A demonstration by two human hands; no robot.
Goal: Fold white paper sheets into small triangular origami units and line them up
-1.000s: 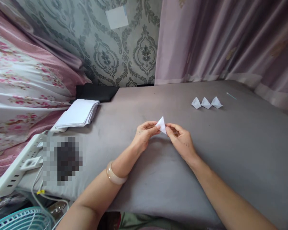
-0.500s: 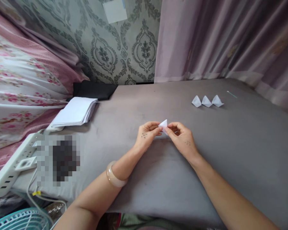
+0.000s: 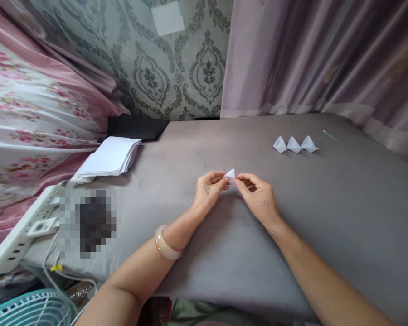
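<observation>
You pinch a small folded paper triangle (image 3: 230,174) between your left hand (image 3: 209,190) and right hand (image 3: 258,195), both grips closed on it, just above the grey bed (image 3: 326,203), so its folds stay tight. Three finished triangles (image 3: 295,144) sit far right.

My left hand (image 3: 209,190) and right hand (image 3: 260,199) were bare, forearms sleeveless, small dark dots marked both hand backs, left wrist wore one smooth bangle (image 3: 166,244) — pale, cream-coloured.
</observation>
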